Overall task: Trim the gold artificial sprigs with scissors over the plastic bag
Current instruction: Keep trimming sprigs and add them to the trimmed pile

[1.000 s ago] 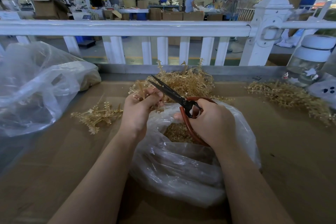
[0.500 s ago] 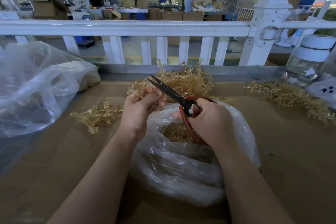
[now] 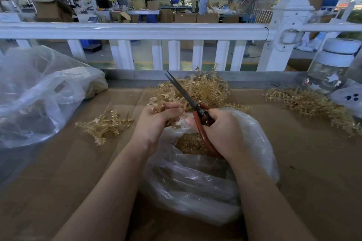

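My left hand (image 3: 156,121) grips a gold sprig (image 3: 170,103) above the open mouth of a clear plastic bag (image 3: 197,186). My right hand (image 3: 219,133) holds red-handled scissors (image 3: 188,98), the dark blades nearly together and pointing up and to the far left, just right of the sprig. Gold trimmings (image 3: 191,144) lie inside the bag. A heap of gold sprigs (image 3: 205,88) sits behind my hands.
More sprigs lie at the left (image 3: 103,125) and at the right (image 3: 311,105) on the cardboard-covered table (image 3: 58,172). A large crumpled plastic bag (image 3: 37,94) fills the left side. A white-lidded jar (image 3: 333,64) stands at the far right. A white railing (image 3: 137,30) runs behind the table.
The scissors have swung more upright, tips now pointing higher and farther away. My left hand has shifted slightly with the sprig. The bag has stayed put.
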The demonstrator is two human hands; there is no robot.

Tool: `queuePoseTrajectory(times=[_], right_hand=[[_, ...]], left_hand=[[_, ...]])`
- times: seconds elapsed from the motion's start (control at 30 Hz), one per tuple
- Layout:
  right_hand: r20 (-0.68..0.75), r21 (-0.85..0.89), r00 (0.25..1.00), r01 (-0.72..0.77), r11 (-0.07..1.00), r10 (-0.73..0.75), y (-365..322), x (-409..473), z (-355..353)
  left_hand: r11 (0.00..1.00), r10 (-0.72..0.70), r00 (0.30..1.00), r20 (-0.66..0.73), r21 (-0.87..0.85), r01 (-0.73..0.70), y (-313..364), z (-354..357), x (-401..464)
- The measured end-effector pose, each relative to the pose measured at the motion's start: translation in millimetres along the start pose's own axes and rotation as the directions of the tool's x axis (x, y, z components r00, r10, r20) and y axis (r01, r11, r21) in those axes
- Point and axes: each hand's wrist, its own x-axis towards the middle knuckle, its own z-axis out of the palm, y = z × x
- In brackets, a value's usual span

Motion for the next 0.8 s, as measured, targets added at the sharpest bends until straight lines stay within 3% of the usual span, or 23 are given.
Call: queuePoseTrajectory(times=[0.33, 0.53, 0.8], right_hand=[[0.081, 0.359, 0.995, -0.083, 0.930, 0.057, -9.3, 0.7, 2.7], [0.097, 0.325, 0.993, -0.093, 0.941, 0.065, -10.5, 4.5, 4.5], [0.090, 0.305, 0.995, -0.078, 0.949, 0.052, -8.9, 5.1, 3.6]], left_hand=[[0.992, -0.072, 0.994, 0.079, 0.111, 0.063, -7.0, 0.0, 0.5], [0.992, -0.103, 0.989, 0.108, 0.083, 0.094, -5.1, 3.5, -2.6], [0.999, -0.008, 0.997, 0.079, 0.053, 0.004, -5.1, 2.9, 0.6]])
